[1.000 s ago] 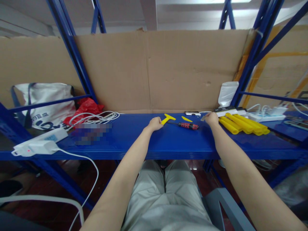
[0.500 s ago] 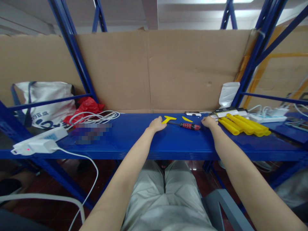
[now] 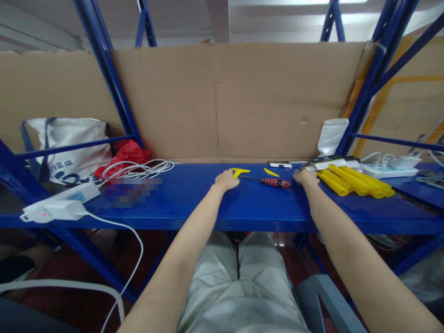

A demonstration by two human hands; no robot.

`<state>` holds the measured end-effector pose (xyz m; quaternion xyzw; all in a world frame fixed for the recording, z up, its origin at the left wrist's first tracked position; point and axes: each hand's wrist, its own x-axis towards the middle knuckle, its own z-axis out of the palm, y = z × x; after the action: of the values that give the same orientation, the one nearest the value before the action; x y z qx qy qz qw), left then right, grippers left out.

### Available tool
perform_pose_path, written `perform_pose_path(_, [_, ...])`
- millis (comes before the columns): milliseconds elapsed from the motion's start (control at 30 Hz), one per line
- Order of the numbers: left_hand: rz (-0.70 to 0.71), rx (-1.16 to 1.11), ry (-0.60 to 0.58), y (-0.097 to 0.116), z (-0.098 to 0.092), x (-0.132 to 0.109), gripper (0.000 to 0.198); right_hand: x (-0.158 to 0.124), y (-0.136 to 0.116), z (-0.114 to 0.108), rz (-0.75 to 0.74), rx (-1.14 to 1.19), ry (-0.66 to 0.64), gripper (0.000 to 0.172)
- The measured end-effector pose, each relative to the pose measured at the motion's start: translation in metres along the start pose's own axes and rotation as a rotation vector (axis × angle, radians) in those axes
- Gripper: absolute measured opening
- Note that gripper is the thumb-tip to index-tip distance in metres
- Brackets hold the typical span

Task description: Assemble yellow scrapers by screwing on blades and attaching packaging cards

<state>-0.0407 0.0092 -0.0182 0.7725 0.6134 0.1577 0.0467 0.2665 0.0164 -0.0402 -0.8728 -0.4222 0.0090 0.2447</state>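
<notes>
My left hand (image 3: 226,179) is closed around a yellow T-shaped plastic piece (image 3: 240,172), whose head sticks out past the fingers. To its right, a screwdriver (image 3: 276,182) with a red and black handle lies on the blue shelf, its shaft pointing at my left hand. Behind the screwdriver lies a slim yellow curved piece (image 3: 271,172). My right hand (image 3: 307,177) is closed beside the black-and-white packets (image 3: 329,162). A small greyish edge shows at its fingertips, too small to name. Several yellow tubes (image 3: 354,180) lie just right of that hand.
A white power strip (image 3: 60,203) and a coiled white cable (image 3: 142,169) lie at the left, near a red plastic bag (image 3: 128,155) and a cloth bag (image 3: 74,148). Another power strip (image 3: 390,171) sits at the right. A cardboard panel (image 3: 166,101) closes off the back.
The yellow piece in my left hand has turned and drawn slightly left. My right hand has shifted a little, and a greyish edge now shows at its fingertips. The view has moved slightly.
</notes>
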Motion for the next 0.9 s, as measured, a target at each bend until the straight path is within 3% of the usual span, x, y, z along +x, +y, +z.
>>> perform_pose_path(433, [-0.006,-0.021,-0.021,0.001,0.001,0.000,0.047,-0.006,0.000,-0.004,0.024,0.057,0.013,0.053])
perform_pose_path(900, [-0.013,-0.032,-0.016,0.001,0.000,-0.002,0.044,0.011,0.004,0.004,0.046,0.116,0.062,0.048])
